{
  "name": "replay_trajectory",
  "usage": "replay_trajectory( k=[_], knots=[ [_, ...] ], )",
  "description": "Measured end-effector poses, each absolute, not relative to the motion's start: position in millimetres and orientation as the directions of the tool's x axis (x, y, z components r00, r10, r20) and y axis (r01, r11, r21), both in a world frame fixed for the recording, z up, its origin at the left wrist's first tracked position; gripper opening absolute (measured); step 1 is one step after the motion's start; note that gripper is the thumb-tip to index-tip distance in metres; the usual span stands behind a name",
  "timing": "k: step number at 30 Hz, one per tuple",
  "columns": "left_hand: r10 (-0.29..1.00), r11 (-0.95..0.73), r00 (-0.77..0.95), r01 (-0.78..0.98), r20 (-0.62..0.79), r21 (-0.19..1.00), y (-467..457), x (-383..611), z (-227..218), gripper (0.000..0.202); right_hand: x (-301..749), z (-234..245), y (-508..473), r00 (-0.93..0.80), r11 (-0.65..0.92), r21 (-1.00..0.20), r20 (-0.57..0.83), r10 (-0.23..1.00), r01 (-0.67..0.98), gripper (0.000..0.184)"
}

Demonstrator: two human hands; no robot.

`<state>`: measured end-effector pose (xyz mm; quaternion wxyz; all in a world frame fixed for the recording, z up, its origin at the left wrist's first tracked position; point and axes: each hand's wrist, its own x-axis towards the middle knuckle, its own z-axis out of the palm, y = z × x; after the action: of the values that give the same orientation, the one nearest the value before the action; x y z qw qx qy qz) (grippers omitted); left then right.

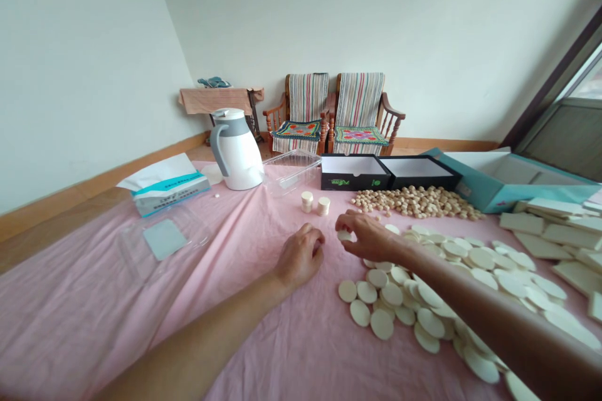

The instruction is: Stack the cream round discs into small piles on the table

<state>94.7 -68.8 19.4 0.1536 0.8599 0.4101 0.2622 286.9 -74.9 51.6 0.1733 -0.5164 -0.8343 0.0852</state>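
Pale disc [345, 236] is in the right hand [365, 233], left hand [300, 255] nearby.

Person, head view: two arms in frame, bare along the visible length.

Left hand [300, 255]: uncovered. Back of hand smooth and rounded; knuckles show as low bumps; thumb distinct from the fingers. Left wrist [275, 284] bare, narrower than the hand. Left forearm [207, 333] bare, smooth in outline, widening evenly from wrist to the lower picture edge.

Right hand [369, 235]: uncovered. Slender fingers, partly overlapping in this view; narrow back of hand. Right wrist [402, 250] bare and slim. Right forearm [475, 301] bare, long taper, broadest where the picture edge cuts it off.

Fingernails: too small to make out. Upper arms: outside frame.
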Motion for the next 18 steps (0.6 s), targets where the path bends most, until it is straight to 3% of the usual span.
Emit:
replay_trajectory(
  k=[8, 18],
  knots=[
    [0.759, -0.65, 0.559, 0.624, 0.332, 0.434, -69.8, 92.6, 16.7, 0.017, 270.2, 65.8, -11.6, -0.145, 0.271, -0.299, 0.383, 0.912, 0.915, 0.014],
    [0.763, -0.646, 0.559, 0.628, 0.325, 0.434, -70.0, 93.0, 15.6, 0.019, 260.9, 48.2, 9.1, -0.08, 0.197, -0.253, 0.408, 0.909, 0.947, 0.026]
  ],
)
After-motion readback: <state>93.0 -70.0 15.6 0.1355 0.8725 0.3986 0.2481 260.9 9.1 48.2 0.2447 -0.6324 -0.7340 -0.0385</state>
